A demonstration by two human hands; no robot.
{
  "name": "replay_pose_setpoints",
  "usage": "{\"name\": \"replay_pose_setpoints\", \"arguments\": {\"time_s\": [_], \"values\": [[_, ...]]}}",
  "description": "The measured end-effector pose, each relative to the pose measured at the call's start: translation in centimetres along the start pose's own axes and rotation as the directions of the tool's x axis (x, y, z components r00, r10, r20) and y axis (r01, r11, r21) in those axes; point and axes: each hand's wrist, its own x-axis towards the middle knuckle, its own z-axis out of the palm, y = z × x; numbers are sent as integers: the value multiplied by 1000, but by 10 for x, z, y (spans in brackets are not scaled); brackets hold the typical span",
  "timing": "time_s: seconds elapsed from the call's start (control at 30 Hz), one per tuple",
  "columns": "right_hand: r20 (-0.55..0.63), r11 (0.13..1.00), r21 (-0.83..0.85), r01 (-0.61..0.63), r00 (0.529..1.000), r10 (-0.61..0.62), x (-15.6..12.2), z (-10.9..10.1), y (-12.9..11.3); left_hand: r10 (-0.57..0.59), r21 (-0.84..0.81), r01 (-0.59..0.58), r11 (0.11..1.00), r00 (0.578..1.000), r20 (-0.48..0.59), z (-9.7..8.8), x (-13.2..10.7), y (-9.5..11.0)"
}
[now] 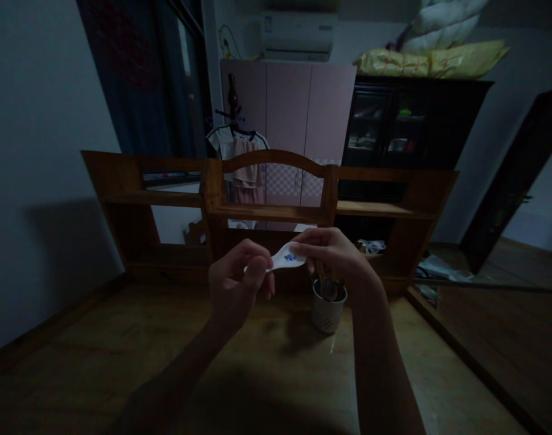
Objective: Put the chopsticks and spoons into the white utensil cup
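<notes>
Between my two hands is a white soup spoon (pixel 288 256) with a blue pattern in its bowl, held above the wooden tabletop. My left hand (pixel 242 277) pinches the handle end between thumb and fingers. At the bowl end, my right hand (pixel 332 251) grips the rim with the thumb on top and the fingers behind. Below my right hand stands a light utensil holder (pixel 326 314) with holes in its side. Several utensils stick out of it, among them a metal ladle (pixel 329 290); my right hand partly hides them.
A wooden shelf unit (pixel 271 211) rises along the back of the wooden tabletop (pixel 276 368). A wall (pixel 31 181) borders the left side. Beyond are a pink wardrobe (pixel 287 109), a dark cabinet (pixel 421 121) and hanging clothes (pixel 243 157). The room is dim.
</notes>
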Motion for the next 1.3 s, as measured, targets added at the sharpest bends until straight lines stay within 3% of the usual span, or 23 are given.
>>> {"name": "replay_pose_setpoints", "arguments": {"time_s": [0.3, 0.43, 0.93, 1.3], "values": [[124, 996, 82, -15, 992, 5, -9, -1, -11, 51, -94, -45, 995, 997, 54, -6, -1, 1], [130, 996, 81, -30, 991, 19, -9, -1, -11, 31, -72, -25, 997, 996, 87, -7, 0, 2], [145, 998, 53, -38, 989, 30, -10, 2, -14, 16, -50, -15, 999, 1000, 20, -2, 3, 5], [147, 999, 44, -18, 989, 11, -10, 2, -9, -12, -50, 14, 999, 999, 30, -4, 4, 3]]}}
